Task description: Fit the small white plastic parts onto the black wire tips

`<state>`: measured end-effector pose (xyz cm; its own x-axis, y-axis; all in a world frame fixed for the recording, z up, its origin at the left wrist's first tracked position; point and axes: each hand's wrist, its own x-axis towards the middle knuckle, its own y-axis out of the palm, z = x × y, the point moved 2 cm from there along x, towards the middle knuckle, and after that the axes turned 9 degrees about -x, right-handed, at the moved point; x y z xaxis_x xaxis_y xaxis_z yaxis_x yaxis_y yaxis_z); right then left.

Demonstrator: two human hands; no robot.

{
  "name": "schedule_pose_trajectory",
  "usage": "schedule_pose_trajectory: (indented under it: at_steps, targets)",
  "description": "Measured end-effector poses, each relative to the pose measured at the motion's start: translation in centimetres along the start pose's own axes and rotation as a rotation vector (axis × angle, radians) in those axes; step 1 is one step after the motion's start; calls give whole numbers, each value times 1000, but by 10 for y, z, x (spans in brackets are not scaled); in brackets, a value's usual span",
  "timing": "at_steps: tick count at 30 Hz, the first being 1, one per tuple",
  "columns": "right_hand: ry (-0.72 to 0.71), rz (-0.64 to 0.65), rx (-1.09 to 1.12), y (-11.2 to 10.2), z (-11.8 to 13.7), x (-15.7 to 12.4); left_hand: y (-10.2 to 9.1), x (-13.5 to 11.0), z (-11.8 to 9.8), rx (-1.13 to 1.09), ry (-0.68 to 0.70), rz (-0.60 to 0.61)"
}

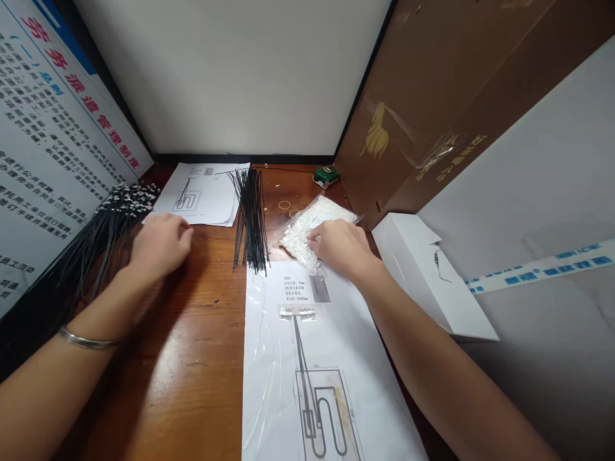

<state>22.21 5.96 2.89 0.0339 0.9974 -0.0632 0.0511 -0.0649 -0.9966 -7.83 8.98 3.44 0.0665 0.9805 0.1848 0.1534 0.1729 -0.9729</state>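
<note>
My right hand (343, 246) reaches into the mouth of a clear plastic bag (329, 208), its fingertips pinched among small white plastic pieces (300, 243). Whatever sits between those fingertips is too small to make out. My left hand (161, 246) hovers over the table at the left, thumb apart from the fingers, with nothing seen in it. Just beyond it lies a large bundle of black wires (103, 234) with white connectors on their ends. Between the hands is a second bundle of black wires (252, 224), lying lengthwise.
A plastic-covered drawing sheet (269, 358) with a taped strip runs toward me. Another printed sheet (216, 192) lies at the back left. A green tape measure (325, 176) rests by the brown carton (408, 115). A white box (427, 269) stands at the right.
</note>
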Motion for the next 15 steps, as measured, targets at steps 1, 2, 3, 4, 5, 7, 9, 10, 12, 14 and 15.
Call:
schedule_pose_trajectory:
  at_steps: [1, 2, 3, 4, 5, 7, 9, 10, 12, 14, 15]
  targets:
    - [-2, -5, -3, 0, 1, 0, 5, 0, -14, -4, 6, 84]
    - [-3, -11, -7, 0, 1, 0, 10, -1, -27, -10, 11, 146]
    - [-2, -16, -9, 0, 2, 0, 13, -1, -39, -6, 17, 174]
    - [0, -19, -9, 1, 2, 0, 16, -1, -49, 7, 29, 196]
    - [0, -19, -7, 1, 2, 0, 18, -1, -59, 20, 37, 213]
    - [-4, -20, -2, 2, 2, 0, 21, -1, -73, 62, 52, 250]
    - [-13, -18, 14, 3, 0, 1, 23, 1, -82, 122, 81, 298]
    - [-17, -17, 24, 4, -1, 1, 23, 3, -84, 147, 100, 321]
    - [-21, -18, 40, 4, -2, 2, 24, 5, -87, 171, 133, 357]
    - [-22, -25, 40, 4, -2, 2, 24, 7, -87, 167, 146, 376]
    - [-24, -29, 35, 4, -2, 3, 24, 8, -86, 165, 149, 381]
